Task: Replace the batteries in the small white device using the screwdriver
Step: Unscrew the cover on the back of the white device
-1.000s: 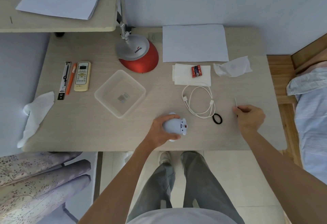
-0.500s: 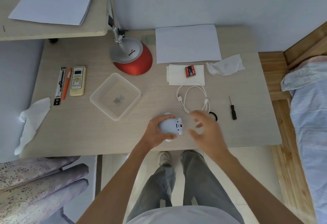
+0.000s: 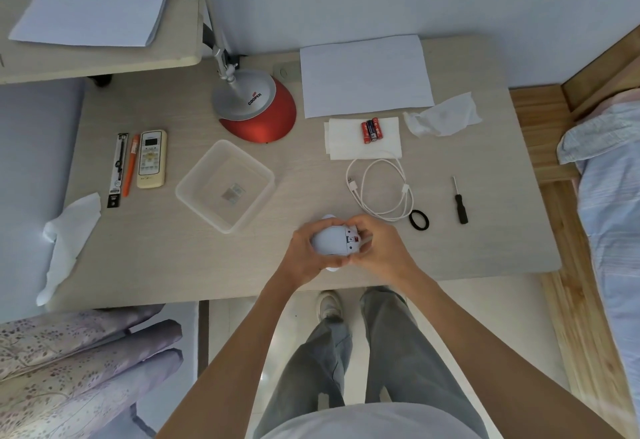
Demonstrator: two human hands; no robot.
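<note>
On the table (image 3: 166, 258), my left hand (image 3: 304, 255) and right hand (image 3: 381, 251) curl fingers (image 3: 363, 222) round the small white device (image 3: 329, 241); its smooth shell looks light, perhaps slippery: grip the sides.

Table (image 3: 173, 258) is finished in matt wood grain; tray (image 3: 207, 182) is moulded in translucent plastic; white device (image 3: 330, 239) is cased in smooth plastic; screwdriver (image 3: 459, 200) is fitted with metal shaft.

The pale wood-grain surface (image 3: 156, 258) carries a red-and-silver lamp base (image 3: 258, 109), a paper sheet (image 3: 365, 76), a folded napkin (image 3: 343, 144) and a crumpled tissue (image 3: 443, 116) at the back. Nearer lie a clear plastic container (image 3: 249, 159), a white USB cable (image 3: 406, 190), a black hair tie (image 3: 411, 220) and a screwdriver (image 3: 460, 206). At left are a remote control (image 3: 151, 158), an orange pen (image 3: 130, 165), a black packet (image 3: 118, 170) and another tissue (image 3: 69, 230).
</note>
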